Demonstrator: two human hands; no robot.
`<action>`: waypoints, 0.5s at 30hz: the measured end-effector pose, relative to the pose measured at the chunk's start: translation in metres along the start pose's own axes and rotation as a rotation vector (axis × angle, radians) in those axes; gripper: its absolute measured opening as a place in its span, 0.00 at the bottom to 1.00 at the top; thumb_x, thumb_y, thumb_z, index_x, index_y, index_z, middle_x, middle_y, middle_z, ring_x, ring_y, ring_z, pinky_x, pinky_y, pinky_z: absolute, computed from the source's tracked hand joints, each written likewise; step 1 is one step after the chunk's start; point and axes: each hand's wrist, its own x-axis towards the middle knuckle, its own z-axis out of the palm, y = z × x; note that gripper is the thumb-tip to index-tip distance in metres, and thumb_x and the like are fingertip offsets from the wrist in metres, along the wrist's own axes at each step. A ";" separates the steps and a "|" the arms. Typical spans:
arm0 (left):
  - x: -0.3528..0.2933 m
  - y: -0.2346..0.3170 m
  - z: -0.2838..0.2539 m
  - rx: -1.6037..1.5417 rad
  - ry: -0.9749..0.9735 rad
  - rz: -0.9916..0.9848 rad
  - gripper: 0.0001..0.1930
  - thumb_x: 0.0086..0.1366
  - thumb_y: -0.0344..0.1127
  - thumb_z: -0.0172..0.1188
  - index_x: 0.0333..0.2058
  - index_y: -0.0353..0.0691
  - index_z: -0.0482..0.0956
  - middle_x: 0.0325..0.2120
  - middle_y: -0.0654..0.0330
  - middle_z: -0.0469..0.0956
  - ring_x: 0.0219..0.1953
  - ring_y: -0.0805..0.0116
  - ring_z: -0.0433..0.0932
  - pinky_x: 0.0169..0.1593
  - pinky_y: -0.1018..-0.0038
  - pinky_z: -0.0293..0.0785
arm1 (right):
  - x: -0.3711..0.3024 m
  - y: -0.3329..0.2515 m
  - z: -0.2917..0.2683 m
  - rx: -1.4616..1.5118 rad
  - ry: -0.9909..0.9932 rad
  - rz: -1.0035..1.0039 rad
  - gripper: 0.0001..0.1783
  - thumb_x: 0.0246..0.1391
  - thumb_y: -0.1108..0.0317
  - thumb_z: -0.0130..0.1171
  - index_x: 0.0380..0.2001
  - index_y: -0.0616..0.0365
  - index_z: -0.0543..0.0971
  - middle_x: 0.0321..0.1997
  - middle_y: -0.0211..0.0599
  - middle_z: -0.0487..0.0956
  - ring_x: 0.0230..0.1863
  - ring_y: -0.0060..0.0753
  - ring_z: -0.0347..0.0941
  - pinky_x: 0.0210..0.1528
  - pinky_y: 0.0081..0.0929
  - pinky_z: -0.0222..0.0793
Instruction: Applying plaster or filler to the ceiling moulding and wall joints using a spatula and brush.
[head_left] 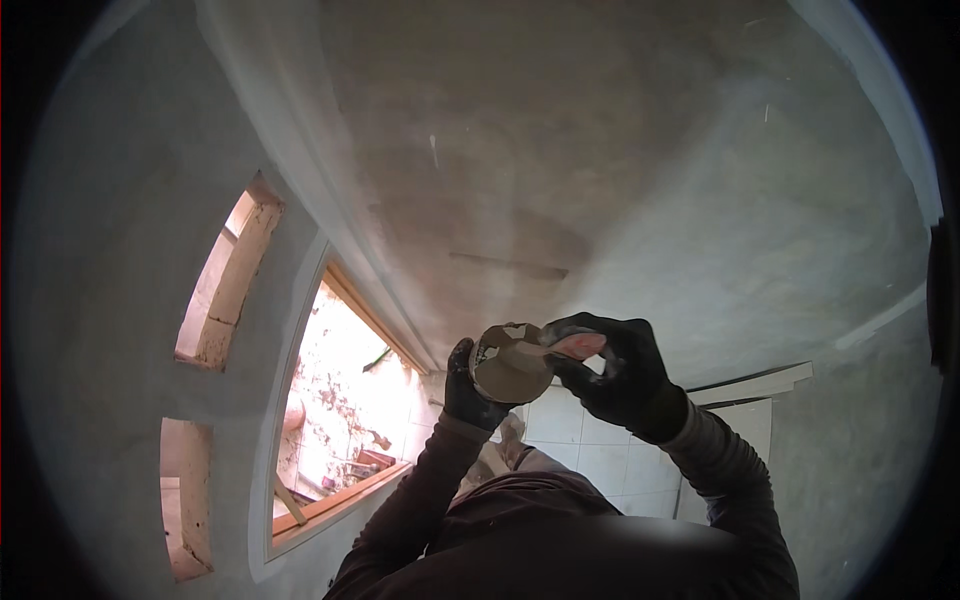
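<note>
A round tub (512, 388) of grey-brown paste is held up in front of my body, its mouth facing me. My left hand (468, 392), in a dark glove, is closed around the tub's left side. My right hand (628, 378), also in a dark glove, grips a small tool with a pale red handle (580, 346). The tool's light-coloured working end reaches over the tub's mouth, against the paste. Whether that end is a blade or bristles I cannot tell.
A large grey plastered surface (480, 130) spreads ahead and overhead. On the left are two narrow openings (230, 270) and a bright wood-framed opening (345, 400) with debris beyond. White floor tiles (560, 425) show below my hands. A pale board (760, 384) is on the right.
</note>
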 end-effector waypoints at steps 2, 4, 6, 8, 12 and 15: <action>0.005 -0.010 -0.022 0.194 0.022 0.129 0.31 0.47 0.45 0.75 0.51 0.45 0.76 0.45 0.60 0.81 0.47 0.60 0.80 0.54 0.65 0.73 | -0.001 0.001 0.009 -0.252 -0.048 -0.112 0.16 0.51 0.74 0.71 0.42 0.68 0.80 0.35 0.46 0.85 0.34 0.33 0.85 0.38 0.26 0.79; 0.005 -0.013 -0.033 0.393 0.041 0.250 0.31 0.47 0.48 0.74 0.51 0.46 0.77 0.45 0.60 0.81 0.47 0.60 0.79 0.54 0.65 0.72 | 0.002 -0.002 0.012 -0.231 -0.128 -0.052 0.18 0.50 0.73 0.73 0.42 0.69 0.79 0.35 0.45 0.85 0.35 0.34 0.85 0.38 0.26 0.79; 0.005 -0.006 -0.034 0.132 -0.021 0.115 0.29 0.50 0.49 0.72 0.50 0.47 0.77 0.46 0.62 0.81 0.49 0.62 0.78 0.55 0.66 0.70 | -0.002 0.004 0.015 -0.297 -0.046 -0.126 0.15 0.52 0.68 0.70 0.42 0.60 0.81 0.31 0.42 0.84 0.28 0.39 0.83 0.32 0.30 0.78; 0.000 -0.004 -0.041 0.141 -0.060 0.126 0.28 0.55 0.51 0.67 0.53 0.46 0.76 0.48 0.61 0.80 0.51 0.60 0.78 0.57 0.64 0.70 | 0.000 0.002 0.014 -0.153 -0.043 -0.069 0.14 0.52 0.69 0.70 0.41 0.61 0.81 0.29 0.41 0.84 0.27 0.36 0.83 0.31 0.29 0.77; 0.001 -0.003 -0.057 -0.156 -0.053 -0.013 0.31 0.71 0.56 0.46 0.62 0.37 0.70 0.56 0.47 0.76 0.60 0.49 0.74 0.62 0.48 0.73 | -0.003 -0.018 0.011 -0.212 -0.202 -0.005 0.11 0.55 0.75 0.65 0.42 0.69 0.81 0.33 0.46 0.84 0.32 0.40 0.84 0.37 0.28 0.81; 0.007 -0.009 -0.073 -0.018 -0.013 -0.056 0.32 0.72 0.59 0.36 0.63 0.43 0.68 0.62 0.50 0.70 0.62 0.50 0.72 0.64 0.50 0.70 | -0.011 0.006 0.013 -0.009 -0.140 0.123 0.09 0.57 0.72 0.66 0.40 0.63 0.81 0.32 0.35 0.84 0.30 0.26 0.82 0.33 0.24 0.77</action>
